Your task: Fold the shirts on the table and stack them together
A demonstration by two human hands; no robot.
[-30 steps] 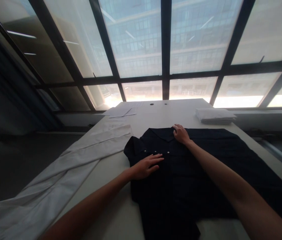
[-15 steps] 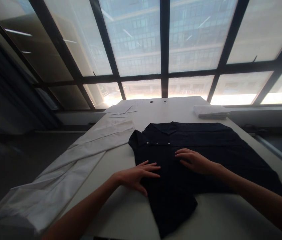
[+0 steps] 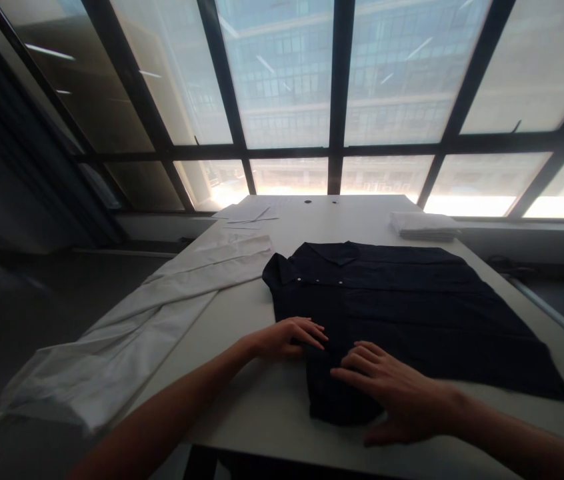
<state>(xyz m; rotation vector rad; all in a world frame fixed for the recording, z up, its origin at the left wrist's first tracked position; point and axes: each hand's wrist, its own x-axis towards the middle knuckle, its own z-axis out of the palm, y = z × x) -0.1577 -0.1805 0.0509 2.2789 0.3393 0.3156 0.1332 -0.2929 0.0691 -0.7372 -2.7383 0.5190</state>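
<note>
A dark navy shirt [image 3: 412, 300] lies spread on the white table, its collar toward the left and small pale buttons along the front. At the shirt's near left edge, my left hand [image 3: 289, 338] has its fingers bent together over the sleeve, with the thumb close beneath them, pinching the cloth. My right hand [image 3: 392, 390] rests over the same short sleeve, fingers stretched and thumb apart. Part of the sleeve's near end is hidden beneath the right hand.
White garments [image 3: 162, 313] lie along the table's left side, overhanging its edge. Paper sheets [image 3: 249, 213] rest at the far left and a folded white stack [image 3: 425, 225] at the far right. The white table [image 3: 262, 407] reaches toward large windows [image 3: 287, 73].
The sleeve's near end has drawn up from the table's front edge and looks bunched or folded. My right hand came nearer and down onto it; the left hand's fingers closed together.
</note>
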